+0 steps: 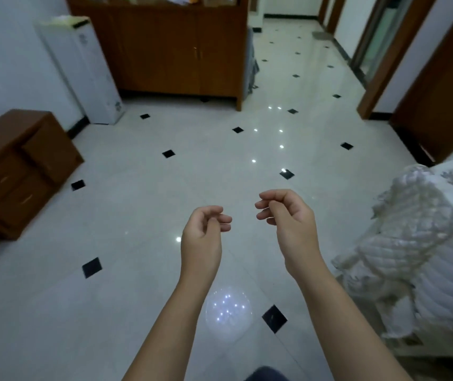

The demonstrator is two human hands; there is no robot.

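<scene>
My left hand (203, 232) and my right hand (285, 215) are held out in front of me above the white tiled floor (164, 204), a short gap between them. Both have loosely curled fingers pointing toward each other. Neither hand holds anything. Both forearms reach in from the bottom of the view.
A bed with a rumpled white quilt (412, 257) lies at the right. A low wooden drawer unit (16, 166) stands at the left, a white appliance (82, 70) and a wooden cabinet (175, 48) at the back. A hallway (302, 50) and a door (445, 86) open at back right.
</scene>
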